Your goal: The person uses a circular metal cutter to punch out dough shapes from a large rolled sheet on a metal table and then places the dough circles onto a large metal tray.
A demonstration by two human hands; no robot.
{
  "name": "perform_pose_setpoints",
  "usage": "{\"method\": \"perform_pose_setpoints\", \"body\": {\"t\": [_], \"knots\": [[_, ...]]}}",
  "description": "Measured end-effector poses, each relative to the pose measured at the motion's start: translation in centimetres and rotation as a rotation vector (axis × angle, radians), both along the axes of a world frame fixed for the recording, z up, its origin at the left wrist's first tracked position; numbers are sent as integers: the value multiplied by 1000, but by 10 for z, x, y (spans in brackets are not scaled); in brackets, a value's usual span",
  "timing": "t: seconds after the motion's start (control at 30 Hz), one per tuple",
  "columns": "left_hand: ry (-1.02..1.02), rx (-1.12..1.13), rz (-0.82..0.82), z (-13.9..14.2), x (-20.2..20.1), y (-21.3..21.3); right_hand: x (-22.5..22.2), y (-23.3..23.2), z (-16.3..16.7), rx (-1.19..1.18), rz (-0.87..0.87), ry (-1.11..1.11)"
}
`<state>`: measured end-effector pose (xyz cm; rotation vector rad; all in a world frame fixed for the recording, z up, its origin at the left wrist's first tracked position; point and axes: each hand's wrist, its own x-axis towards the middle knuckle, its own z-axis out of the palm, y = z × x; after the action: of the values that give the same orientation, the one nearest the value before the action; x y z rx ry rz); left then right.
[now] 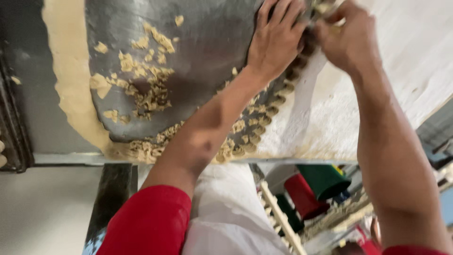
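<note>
Looks like a bakery workroom: rolled dough sheet left of the hands, floured worktable right underneath them.

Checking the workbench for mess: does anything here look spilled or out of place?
Yes. Loose dough crumbs lie scattered over the dark metal surface, thickest along its lower edge beside the floured cloth. The left hand and right hand work at the top edge.

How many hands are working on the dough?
2: the left hand presses flat on the dark metal surface; the right hand pinches the dough edge beside it. No other hands show.
</note>
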<state>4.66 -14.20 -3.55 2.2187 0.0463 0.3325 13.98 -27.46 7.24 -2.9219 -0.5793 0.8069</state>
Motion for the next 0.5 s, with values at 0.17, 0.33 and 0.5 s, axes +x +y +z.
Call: {"method": "perform_pose_setpoints", "body": {"t": [0.17, 0.33, 0.5], "knots": [[21, -105, -15, 2, 9, 5, -10, -6, 21, 172, -361, 224], [-110, -88, 1, 2, 34, 3, -6, -7, 41, 31, -342, 9], [-31, -113, -85, -5, 36, -1, 22, -2, 29, -21, -205, 29]]}}
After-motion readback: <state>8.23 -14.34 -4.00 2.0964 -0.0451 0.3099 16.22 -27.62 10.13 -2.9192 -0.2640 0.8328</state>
